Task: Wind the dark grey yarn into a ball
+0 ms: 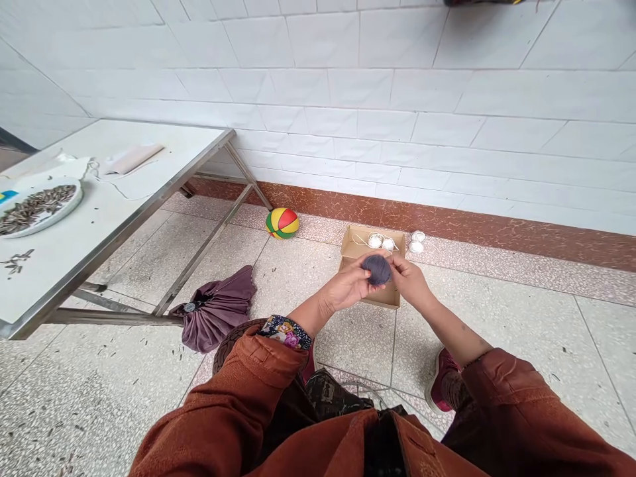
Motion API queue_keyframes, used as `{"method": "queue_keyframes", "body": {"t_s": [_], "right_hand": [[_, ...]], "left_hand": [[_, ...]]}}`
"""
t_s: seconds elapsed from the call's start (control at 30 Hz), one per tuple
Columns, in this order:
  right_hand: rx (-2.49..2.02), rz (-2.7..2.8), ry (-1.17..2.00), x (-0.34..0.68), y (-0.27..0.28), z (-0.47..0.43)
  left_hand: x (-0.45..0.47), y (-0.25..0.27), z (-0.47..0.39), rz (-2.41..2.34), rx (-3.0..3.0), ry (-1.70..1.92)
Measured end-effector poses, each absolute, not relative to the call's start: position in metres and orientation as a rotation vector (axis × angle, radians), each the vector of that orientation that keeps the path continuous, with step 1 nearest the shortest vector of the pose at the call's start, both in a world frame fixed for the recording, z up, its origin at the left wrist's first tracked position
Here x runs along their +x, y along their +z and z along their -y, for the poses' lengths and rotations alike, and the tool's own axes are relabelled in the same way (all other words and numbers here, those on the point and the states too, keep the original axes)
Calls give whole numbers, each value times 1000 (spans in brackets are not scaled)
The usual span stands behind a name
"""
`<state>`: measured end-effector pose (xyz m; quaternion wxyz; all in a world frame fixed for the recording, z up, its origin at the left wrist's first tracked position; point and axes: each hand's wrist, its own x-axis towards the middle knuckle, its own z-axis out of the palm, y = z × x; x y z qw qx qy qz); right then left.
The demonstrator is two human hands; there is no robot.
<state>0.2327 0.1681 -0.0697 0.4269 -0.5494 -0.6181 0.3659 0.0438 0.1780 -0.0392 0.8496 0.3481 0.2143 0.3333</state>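
Observation:
A round, dark grey-purple ball of yarn (376, 270) is held up in front of me. Around its left side and underside curl the fingers of my left hand (348, 285), with the thumb on its near face. At the ball's right edge, my right hand (408, 278) has its fingers pinched together; whether a thread is between them is too small to see. Below and beyond both hands, an open cardboard box (348, 246) lies on the floor, partly hidden by them. Inside are two white balls of yarn (380, 242) with loose white string.
Two more white balls (416, 242) sit right of the box by the wall. A multicoloured ball (281, 224) rests near the table leg. The metal-framed table (163, 149) at left carries a plate of seeds (44, 209). A purple folded umbrella-like cloth (221, 308) lies beneath its edge.

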Motion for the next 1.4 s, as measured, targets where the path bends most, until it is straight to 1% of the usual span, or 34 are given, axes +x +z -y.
{"method": "queue_keyframes", "body": {"t_s": [0.23,0.47,0.57,0.7,0.8,0.9,1.0,1.1,1.17,1.27,1.4], "right_hand": [[-1418,1768,787,224,-92,-155],[-1443,1908,699,224,-100,-150],[-1346,2024,679,226,-93,-148],[-1087,2184,759,232,-61,-145],[-1026,2042,815,237,-33,-147],[-1118,1799,775,241,-20,-153],[-1263,1590,756,240,-28,-162],[-1346,1494,872,233,-52,-165],[-1388,1514,935,226,-67,-162],[-1384,1644,949,219,-79,-152],[-1200,1880,971,218,-63,-140]], "left_hand": [[42,-40,-180,-496,510,759],[45,-35,-177,-590,570,858],[42,-34,-180,-614,671,860],[35,-44,-190,-815,925,881],[34,-50,-193,-904,1090,888],[36,-49,-190,-814,1157,822],[37,-45,-184,-610,1149,711],[38,-43,-182,-518,1054,734],[38,-44,-183,-551,971,791],[37,-47,-189,-650,893,843],[36,-54,-195,-837,993,874]]}}
